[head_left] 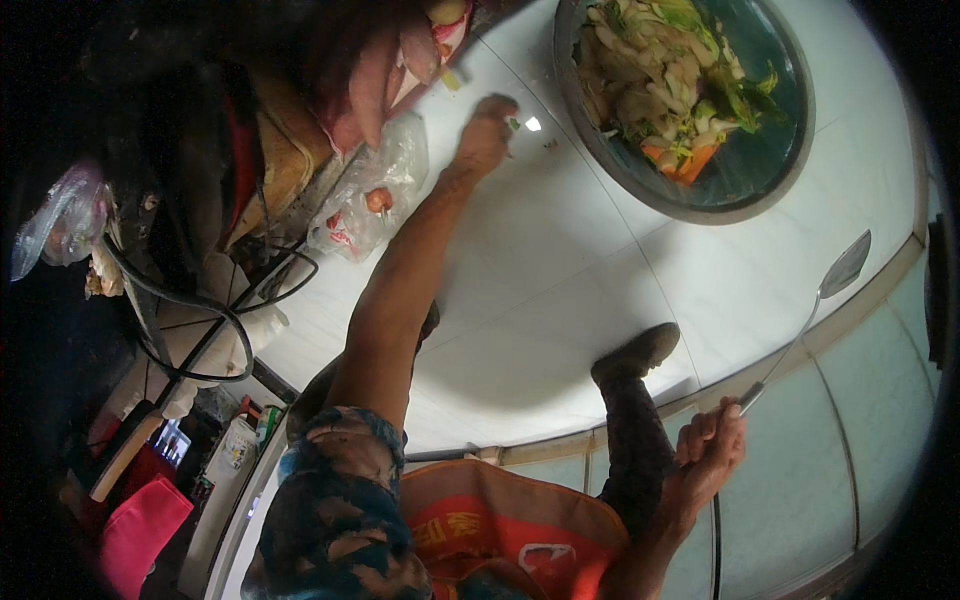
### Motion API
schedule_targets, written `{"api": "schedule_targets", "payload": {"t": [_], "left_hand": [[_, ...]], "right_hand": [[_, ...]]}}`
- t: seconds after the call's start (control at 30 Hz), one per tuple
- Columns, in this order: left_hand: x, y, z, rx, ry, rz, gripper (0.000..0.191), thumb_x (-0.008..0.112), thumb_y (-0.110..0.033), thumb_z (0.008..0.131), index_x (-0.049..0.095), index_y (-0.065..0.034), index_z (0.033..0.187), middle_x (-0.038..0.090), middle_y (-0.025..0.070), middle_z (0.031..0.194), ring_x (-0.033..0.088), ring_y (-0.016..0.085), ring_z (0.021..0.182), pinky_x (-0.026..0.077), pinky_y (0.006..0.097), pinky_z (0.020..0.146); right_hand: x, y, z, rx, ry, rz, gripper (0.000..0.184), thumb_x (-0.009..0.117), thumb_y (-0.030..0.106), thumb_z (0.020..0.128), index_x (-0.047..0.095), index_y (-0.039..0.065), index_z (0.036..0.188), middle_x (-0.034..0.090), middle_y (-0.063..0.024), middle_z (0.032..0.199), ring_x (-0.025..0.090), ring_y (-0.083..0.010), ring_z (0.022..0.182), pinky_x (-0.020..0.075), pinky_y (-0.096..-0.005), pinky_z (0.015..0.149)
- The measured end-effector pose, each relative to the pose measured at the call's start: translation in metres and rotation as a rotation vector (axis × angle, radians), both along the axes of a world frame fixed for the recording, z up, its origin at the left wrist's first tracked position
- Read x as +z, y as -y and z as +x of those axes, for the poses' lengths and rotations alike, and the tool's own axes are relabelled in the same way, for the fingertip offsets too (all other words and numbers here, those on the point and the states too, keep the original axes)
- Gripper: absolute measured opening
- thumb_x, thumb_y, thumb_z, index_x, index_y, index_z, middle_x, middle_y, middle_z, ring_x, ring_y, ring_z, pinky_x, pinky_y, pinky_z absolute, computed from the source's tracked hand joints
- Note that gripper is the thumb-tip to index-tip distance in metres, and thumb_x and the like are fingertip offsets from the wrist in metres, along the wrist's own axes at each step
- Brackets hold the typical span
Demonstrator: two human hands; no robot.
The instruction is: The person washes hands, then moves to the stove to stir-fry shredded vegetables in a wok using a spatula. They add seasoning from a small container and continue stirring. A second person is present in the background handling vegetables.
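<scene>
My right hand (pixel 712 454) grips the handle of a metal spatula (pixel 844 266), whose blade points up and away to the right. Over the white tiled floor, my left hand (pixel 487 135) is blurred, its fingers curled around a small green vegetable scrap (pixel 514 124). Beside that hand lie tiny dark crumbs (pixel 551 144) and a bright white spot that may be a reflection. To its right stands a round basin (pixel 757 214) holding pale and green vegetable peelings and orange pieces.
A clear plastic bag (pixel 360 202) and reddish sweet potatoes (pixel 367 90) lie left of my left arm. A black cable (pixel 240 337) loops farther left. My shoe (pixel 637 352) rests on the floor. A raised tiled edge (pixel 862 315) curves along the right.
</scene>
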State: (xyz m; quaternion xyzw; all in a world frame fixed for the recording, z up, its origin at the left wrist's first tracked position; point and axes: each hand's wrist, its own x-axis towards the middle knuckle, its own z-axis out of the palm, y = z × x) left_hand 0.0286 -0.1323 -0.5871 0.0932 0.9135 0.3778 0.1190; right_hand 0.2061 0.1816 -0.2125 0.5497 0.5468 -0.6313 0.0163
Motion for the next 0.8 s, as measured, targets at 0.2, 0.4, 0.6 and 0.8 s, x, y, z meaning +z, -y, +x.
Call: {"api": "schedule_targets", "payload": {"t": [0.2,0.4,0.6,0.8], "left_hand": [[0.004,-0.017,0.033,0.490,-0.093,0.022,0.027,0.062,-0.002,0.069,0.059,0.0000,0.096,0.056,0.0173,0.087,0.055,0.036,0.085,0.047,0.0423,0.078],[0.005,-0.077,0.018,0.507,-0.235,-0.335,0.012,0.059,-0.001,0.070,0.056,-0.0062,0.080,0.054,0.0138,0.080,0.056,0.034,0.079,0.048,0.0450,0.065],[0.051,-0.064,0.005,0.661,0.190,-0.078,0.006,0.060,-0.004,0.072,0.062,-0.0048,0.078,0.063,0.0132,0.074,0.062,0.026,0.067,0.051,0.0370,0.064],[0.226,-0.085,-0.008,0.768,-0.278,0.784,0.012,0.058,0.010,0.081,0.061,0.0011,0.089,0.061,0.0055,0.077,0.063,0.017,0.074,0.051,0.0278,0.064]], "right_hand": [[0.000,-0.007,0.000,-0.050,0.002,0.035,0.027,0.054,0.027,0.095,0.052,0.000,0.100,0.036,0.0031,0.060,0.028,-0.0023,0.043,0.0207,-0.0186,0.034],[0.001,-0.013,0.001,-0.036,0.001,0.051,0.026,0.055,0.026,0.094,0.052,0.000,0.099,0.038,0.0022,0.059,0.029,-0.0029,0.041,0.0208,-0.0195,0.033],[0.003,-0.014,0.003,-0.029,-0.018,0.016,0.023,0.053,0.023,0.095,0.052,0.001,0.100,0.041,0.0012,0.060,0.029,-0.0029,0.040,0.0201,-0.0202,0.033],[0.002,-0.016,0.006,-0.038,-0.039,-0.018,0.019,0.052,0.021,0.096,0.052,0.002,0.098,0.041,0.0022,0.058,0.028,-0.0022,0.041,0.0206,-0.0198,0.035]]}}
